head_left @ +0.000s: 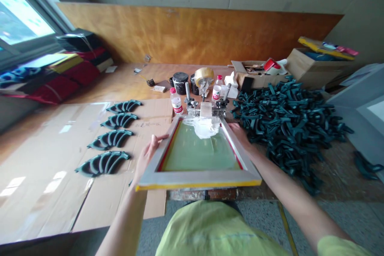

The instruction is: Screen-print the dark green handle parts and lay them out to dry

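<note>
A silk-screen frame (207, 177) with pale green mesh (198, 154) is in front of me, tilted, its far end at a metal hinge clamp (220, 111). White ink (207, 127) lies thick at the mesh's far end. My left hand (149, 152) grips the left side of the frame, thumb at the edge. On the opposite side my right hand (240, 134) holds the right rail; its fingers are partly hidden. What lies beneath the screen is mostly hidden.
Curved dark green plastic parts (103, 164) stand in rows on cardboard (45, 172) at left. A large heap of similar parts (288, 124) lies at right. Behind the clamp are bottles (177, 104), a black tub (180, 84), a tape roll (204, 75) and boxes (315, 72).
</note>
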